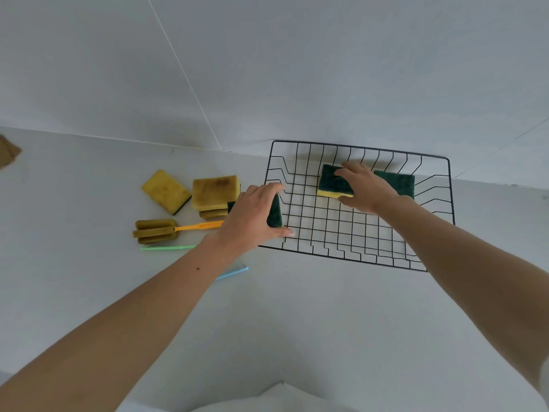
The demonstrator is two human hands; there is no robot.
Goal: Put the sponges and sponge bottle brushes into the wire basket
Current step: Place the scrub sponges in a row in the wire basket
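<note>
Resting in the wire basket (361,209), two sponges, one (334,182) gripped by right hand (367,188).

You are looking at a pale grey desk (297,316) that runs up against a light wall (297,60) along its far edge. A thin seam (184,72) crosses the wall on a slant and meets the desk's far edge. At the desk's far left edge you see a brown, cardboard-like piece (8,151), cut off by the frame. By the near edge lies some white fabric (267,398).
</note>
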